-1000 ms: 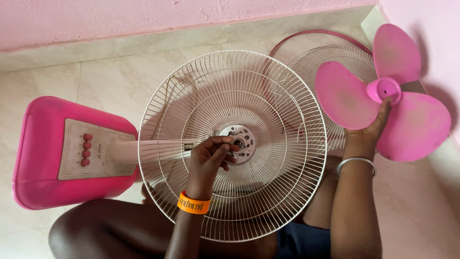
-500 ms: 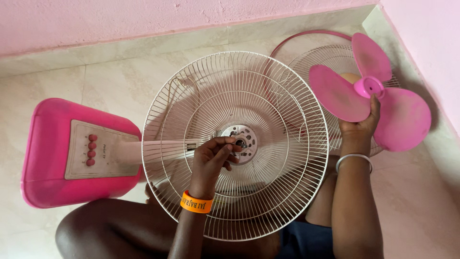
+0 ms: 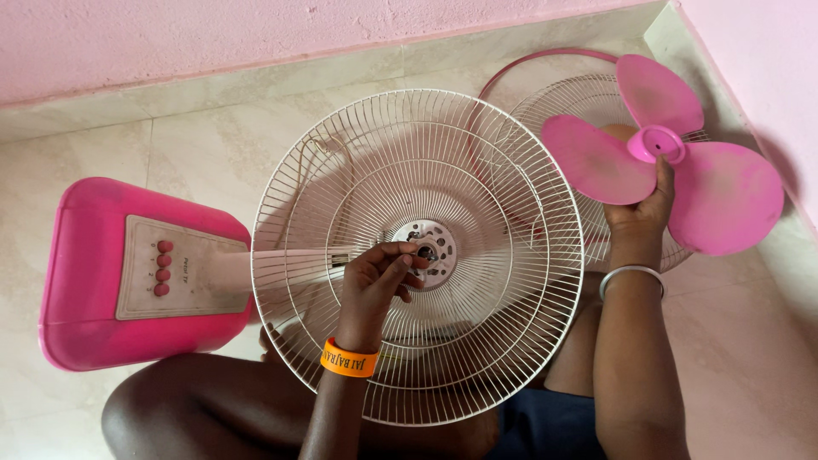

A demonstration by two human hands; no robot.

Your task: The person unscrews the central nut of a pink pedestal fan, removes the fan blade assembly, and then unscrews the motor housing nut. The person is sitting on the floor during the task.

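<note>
A white wire rear fan guard (image 3: 477,170) lies across my lap, still joined to the pink fan base (image 3: 85,264). My left hand (image 3: 379,277), with an orange wristband, pinches the motor shaft at the guard's metal hub (image 3: 436,243). My right hand (image 3: 643,209), with a silver bangle on the wrist, holds the pink three-blade fan propeller (image 3: 724,192) by its hub, up at the right above the floor.
A second wire guard with a pink rim (image 3: 554,94) lies on the tiled floor behind the propeller. Pink walls close the far side and the right. The base carries a white control panel with several pink buttons (image 3: 160,268). My bare knees are below.
My right hand has carried the propeller a little left and tilted it flatter, then shifted slightly right. The left hand stays at the hub.
</note>
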